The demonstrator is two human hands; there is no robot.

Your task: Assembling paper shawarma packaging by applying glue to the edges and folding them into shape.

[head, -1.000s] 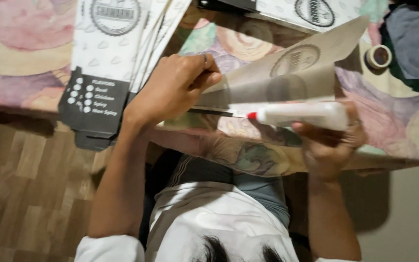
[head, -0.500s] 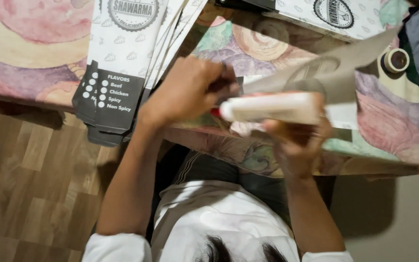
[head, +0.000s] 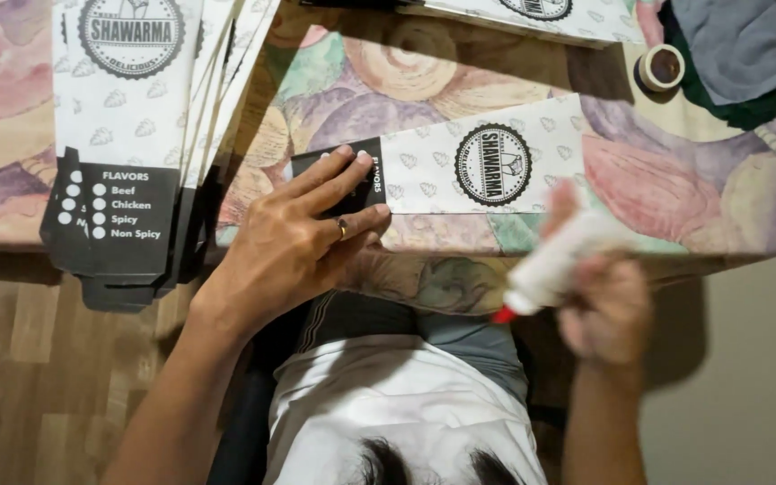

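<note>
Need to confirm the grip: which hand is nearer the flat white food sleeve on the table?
Left. The left hand presses its fingers on the flat white food sleeve; the right hand holds a white tube just off its near edge.

Floral-clothed table (head: pixel 729 207), flat printed carton (head: pixel 460 166), carton stack (head: pixel 127 135), tape roll (head: pixel 660 67)

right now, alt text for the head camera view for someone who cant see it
Seen from above, a person's left hand presses a flat printed paper sleeve onto a flowery tablecloth, while the right hand holds a blurred white glue bottle. A stack of sleeves lies alongside.
</note>
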